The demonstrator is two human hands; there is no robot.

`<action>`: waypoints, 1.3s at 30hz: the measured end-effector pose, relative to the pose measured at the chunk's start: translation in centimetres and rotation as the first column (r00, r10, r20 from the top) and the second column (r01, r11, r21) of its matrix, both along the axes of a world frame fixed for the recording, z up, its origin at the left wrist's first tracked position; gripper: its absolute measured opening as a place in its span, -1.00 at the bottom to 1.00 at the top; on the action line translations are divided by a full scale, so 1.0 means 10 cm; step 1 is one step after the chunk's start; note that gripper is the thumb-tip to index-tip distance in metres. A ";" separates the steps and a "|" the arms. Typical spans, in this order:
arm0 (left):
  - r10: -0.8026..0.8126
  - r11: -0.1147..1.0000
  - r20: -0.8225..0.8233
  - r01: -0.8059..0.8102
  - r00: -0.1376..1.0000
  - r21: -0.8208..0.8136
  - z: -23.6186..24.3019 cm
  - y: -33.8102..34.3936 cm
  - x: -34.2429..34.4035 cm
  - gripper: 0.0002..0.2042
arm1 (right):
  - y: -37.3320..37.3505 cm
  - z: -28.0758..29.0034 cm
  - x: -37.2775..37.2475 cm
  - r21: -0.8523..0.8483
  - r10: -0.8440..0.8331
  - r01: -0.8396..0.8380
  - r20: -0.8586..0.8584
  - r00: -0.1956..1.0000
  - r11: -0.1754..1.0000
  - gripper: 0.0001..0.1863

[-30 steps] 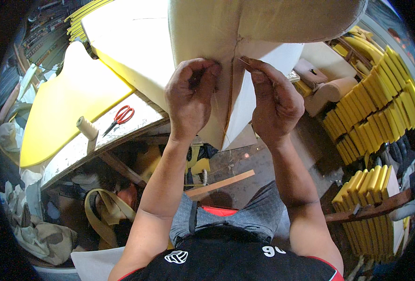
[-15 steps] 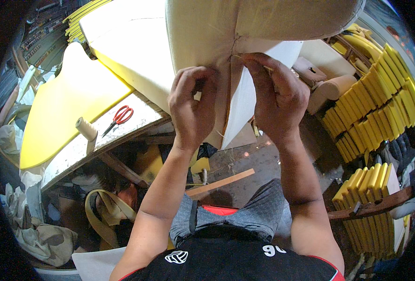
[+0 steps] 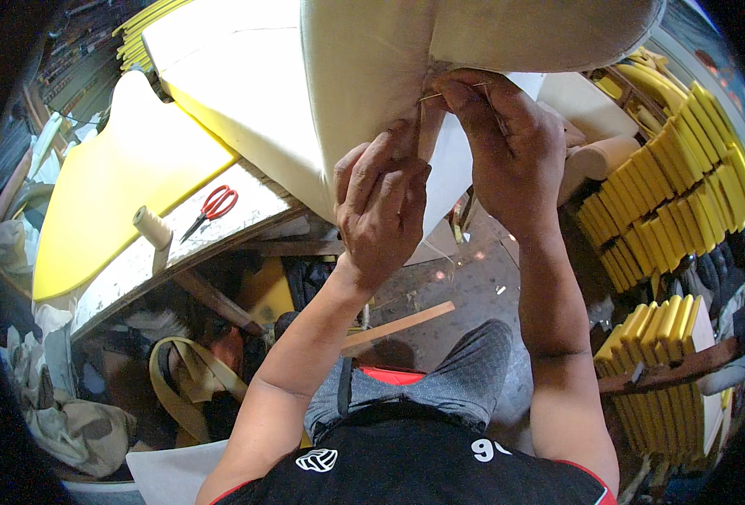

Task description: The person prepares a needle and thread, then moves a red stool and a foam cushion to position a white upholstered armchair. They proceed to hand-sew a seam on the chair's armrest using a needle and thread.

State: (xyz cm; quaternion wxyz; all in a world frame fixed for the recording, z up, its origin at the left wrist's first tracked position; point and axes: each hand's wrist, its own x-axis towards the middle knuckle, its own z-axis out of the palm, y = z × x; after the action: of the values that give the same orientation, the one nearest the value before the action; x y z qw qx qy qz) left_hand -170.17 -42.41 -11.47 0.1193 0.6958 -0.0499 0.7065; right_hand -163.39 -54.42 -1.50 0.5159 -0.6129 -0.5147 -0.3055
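Observation:
A large cream upholstered piece point(image 3: 364, 59) with a seam fills the top middle. My right hand point(image 3: 519, 151) is at the seam, thumb and fingertips pinched round a thin needle point(image 3: 430, 96) that points left toward the fabric. Just below and left of it, my left hand point(image 3: 381, 198) has its fingers bent over the loose edge of the cover, gripping the cloth. Its fingertips are partly hidden. White fabric hangs behind both hands. On the bench point(image 3: 137, 273) to the left lie red-handled scissors point(image 3: 212, 209) beside a spool of thread point(image 3: 152, 225).
A yellow foam panel point(image 3: 120, 189) leans across the bench at left. Stacks of yellow foam pieces point(image 3: 675, 185) stand at right, with more point(image 3: 654, 337) lower down. A wooden strip point(image 3: 402, 324) lies on the floor, and crumpled cloth point(image 3: 78, 433) at lower left.
My left hand has shifted right and down along the seam, and its back has turned up. My right hand has risen slightly to the right, and the needle shows more plainly.

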 end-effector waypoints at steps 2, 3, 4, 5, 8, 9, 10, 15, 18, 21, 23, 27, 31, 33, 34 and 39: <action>-0.005 1.000 0.004 0.005 1.000 0.007 0.00 -0.01 0.01 -0.89 | 0.01 -0.01 0.03 0.013 0.009 -0.010 0.042 0.999 1.000 -0.84; 0.002 1.000 0.004 -0.002 1.000 0.008 0.00 -0.01 0.01 -0.89 | 0.01 -0.01 0.04 0.019 0.013 -0.014 0.063 0.998 1.000 -0.84; 0.012 1.000 0.002 -0.013 1.000 0.010 0.00 -0.01 0.01 -0.89 | 0.01 0.00 0.03 -0.001 -0.016 0.016 0.081 0.997 1.000 -0.85; 0.021 1.000 -0.007 -0.021 1.000 0.009 -0.01 0.00 0.00 -0.90 | 0.00 0.04 0.00 -0.019 -0.045 0.047 0.100 0.994 0.999 -0.85; 0.039 0.999 -0.033 -0.039 0.999 0.006 0.00 -0.02 -0.01 -0.90 | 0.01 0.07 -0.02 -0.052 -0.095 0.102 0.113 0.989 0.993 -0.85; 0.048 0.999 -0.044 -0.048 0.998 0.005 0.00 -0.03 -0.02 -0.90 | 0.01 0.07 -0.02 -0.059 -0.106 0.113 0.109 0.988 0.992 -0.85; 0.058 0.998 -0.054 -0.058 0.997 0.005 0.00 -0.03 -0.02 -0.90 | 0.01 0.08 -0.03 -0.065 -0.112 0.121 0.117 0.987 0.991 -0.85; 0.096 0.995 -0.060 -0.094 0.994 0.038 -0.01 -0.04 0.00 -0.90 | 0.02 0.14 -0.08 -0.113 -0.130 0.144 0.118 0.984 0.983 -0.85; 0.121 0.992 -0.070 -0.118 0.990 0.043 -0.03 -0.05 -0.01 -0.90 | 0.04 0.17 -0.12 -0.182 -0.161 0.177 0.101 0.982 0.967 -0.84; 0.102 0.995 -0.063 -0.101 0.993 0.023 -0.02 -0.07 -0.09 -0.91 | 0.06 0.22 -0.15 -0.225 -0.107 0.116 0.053 0.993 0.967 -0.81; -0.022 0.997 -0.036 0.020 0.999 -0.076 0.01 -0.13 -0.13 -0.91 | 0.02 0.18 -0.12 -0.184 -0.098 0.101 0.024 0.995 0.978 -0.81; -0.542 0.630 0.058 0.451 0.838 -0.633 0.17 -0.28 -0.29 -0.86 | -0.02 0.05 -0.12 -0.045 -0.013 0.009 -0.094 0.995 0.999 -0.82; -0.802 0.213 0.174 0.546 0.571 -0.810 0.20 -0.19 -0.31 -0.76 | 0.00 -0.10 -0.11 0.087 0.097 -0.079 -0.228 0.969 0.993 -0.81; -0.833 0.114 0.230 0.564 0.503 -0.818 0.20 -0.17 -0.31 -0.75 | -0.03 -0.10 -0.21 0.089 0.115 -0.092 -0.291 0.950 0.992 -0.80; -0.844 0.056 0.270 0.577 0.464 -0.815 0.21 -0.19 -0.31 -0.75 | -0.04 -0.11 -0.19 0.089 0.058 -0.042 -0.187 0.981 0.995 -0.80; -0.839 -0.246 0.475 0.593 0.266 -0.767 0.33 -0.28 -0.34 -0.75 | -0.10 -0.11 -0.05 0.065 -0.197 0.186 0.288 0.937 0.980 -0.78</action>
State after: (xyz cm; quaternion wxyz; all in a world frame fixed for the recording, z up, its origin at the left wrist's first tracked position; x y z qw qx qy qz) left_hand -173.58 -45.23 -8.17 0.8592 0.4110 -0.0620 0.2984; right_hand -163.85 -55.37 -2.62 0.4129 -0.5985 -0.5175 -0.4510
